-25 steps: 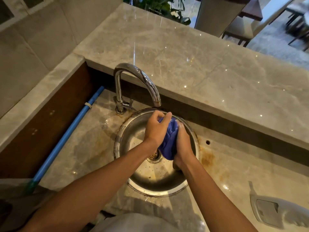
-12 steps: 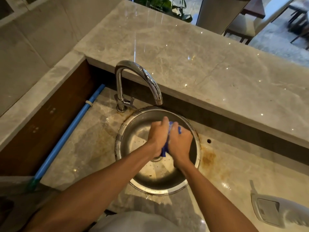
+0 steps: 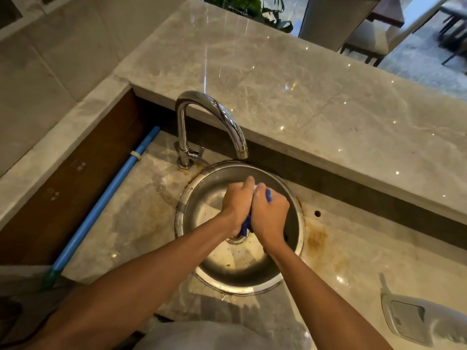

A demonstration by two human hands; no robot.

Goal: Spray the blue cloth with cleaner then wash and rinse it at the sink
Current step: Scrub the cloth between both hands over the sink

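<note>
Over the round steel sink (image 3: pixel 192 215), my left hand (image 3: pixel 238 202) and my right hand (image 3: pixel 270 213) press together around the blue cloth (image 3: pixel 245 226). Only small parts of the cloth show: a dark blue fold hanging below the palms and a strip near the right hand's fingers. The rest is hidden inside both fists. A chrome gooseneck tap (image 3: pixel 214 114) arches above the basin, its spout just behind my hands. I cannot tell whether water runs from it. The drain (image 3: pixel 236 239) sits right below the hands.
A white spray bottle (image 3: pixel 424 322) lies on the wet, stained marble counter (image 3: pixel 353 248) at the lower right. A blue pipe (image 3: pixel 106 200) runs along the brown wall on the left. A raised marble ledge (image 3: pixel 303 97) borders the sink behind.
My hands have closed tighter around the cloth and dropped lower into the basin. A second ago much of the blue cloth showed between them; now only small bits do.
</note>
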